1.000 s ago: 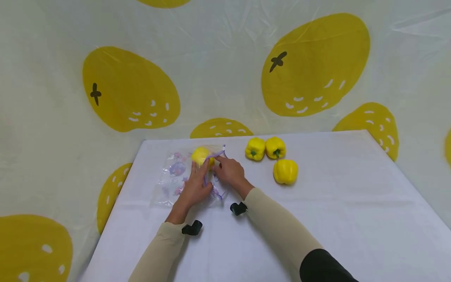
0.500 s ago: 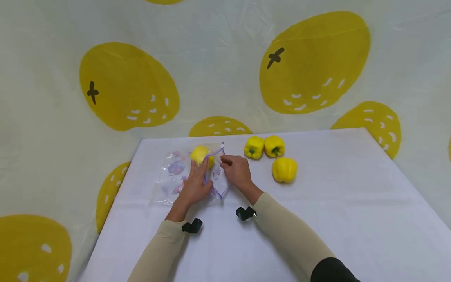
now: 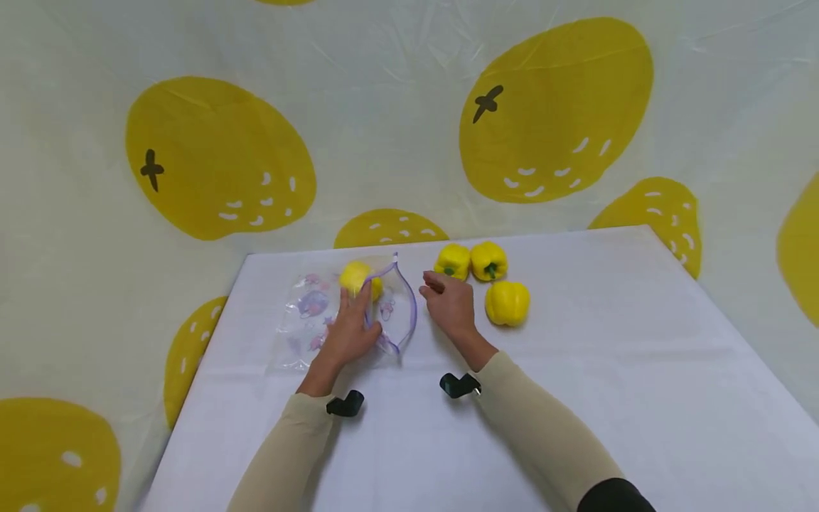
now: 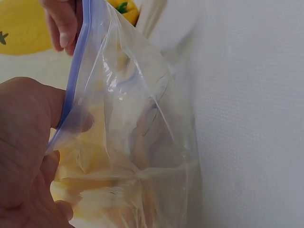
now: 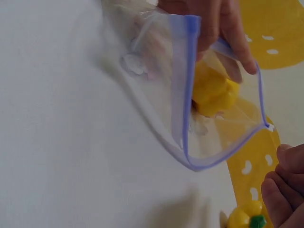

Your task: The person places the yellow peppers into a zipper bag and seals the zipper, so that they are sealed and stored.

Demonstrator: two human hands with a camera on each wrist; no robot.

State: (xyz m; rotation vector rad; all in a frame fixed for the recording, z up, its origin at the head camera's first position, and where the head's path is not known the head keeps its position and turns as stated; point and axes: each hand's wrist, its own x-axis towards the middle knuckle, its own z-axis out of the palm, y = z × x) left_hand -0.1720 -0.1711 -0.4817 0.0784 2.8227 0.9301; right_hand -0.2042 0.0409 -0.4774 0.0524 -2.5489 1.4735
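A clear zip bag (image 3: 313, 333) with a purple rim and printed figures lies on the white table, its mouth gaping to the right. Inside it sits one yellow bell pepper (image 3: 355, 276), which also shows through the mouth in the right wrist view (image 5: 214, 92). My left hand (image 3: 348, 331) holds the bag by its rim, the thumb (image 4: 57, 102) partly behind the film. Just right of the mouth, my right hand (image 3: 451, 306) is in the air with loosely curled fingers and nothing in them. Behind it stands another yellow bell pepper (image 3: 453, 260).
Two more yellow bell peppers stand to the right: one at the back (image 3: 489, 262), one nearer (image 3: 507, 304). The table (image 3: 608, 355) has a white cover. A curtain (image 3: 384, 128) printed with big yellow fruit hangs behind it.
My right hand has left the bag's rim and moved right toward the peppers. The bag's mouth now stands wider. My left hand has stayed on the bag.
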